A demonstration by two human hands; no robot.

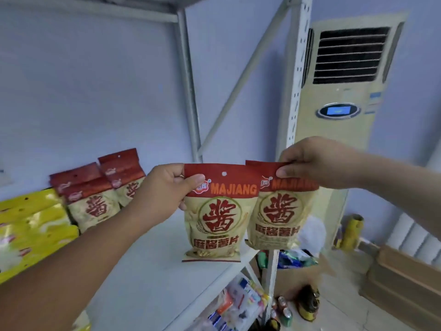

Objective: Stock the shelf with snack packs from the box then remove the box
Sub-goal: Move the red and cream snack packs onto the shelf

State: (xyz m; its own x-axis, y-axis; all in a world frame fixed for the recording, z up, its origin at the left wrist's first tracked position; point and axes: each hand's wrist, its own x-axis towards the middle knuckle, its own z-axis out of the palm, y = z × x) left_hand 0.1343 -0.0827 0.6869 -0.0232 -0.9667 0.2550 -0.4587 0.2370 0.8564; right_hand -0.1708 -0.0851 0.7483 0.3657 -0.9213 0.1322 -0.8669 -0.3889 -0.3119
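Observation:
My left hand (167,187) pinches the red top edge of a tan "MAJIANG" snack pack (217,216), which hangs upright over the white shelf (152,263). My right hand (317,161) pinches the top of a second identical pack (279,216), held beside the first near the shelf's right end. Several of the same red-and-tan packs (95,199) stand at the back left of the shelf. An open cardboard box (296,275) with mixed goods sits on the floor beyond the shelf's right post.
Yellow snack packs (31,225) lie at the shelf's left end. A white perforated post (296,91) and diagonal brace frame the right side. A tall air conditioner (346,91) stands behind. Lower shelf goods (238,304), cans, flat cardboard (405,278) sit below.

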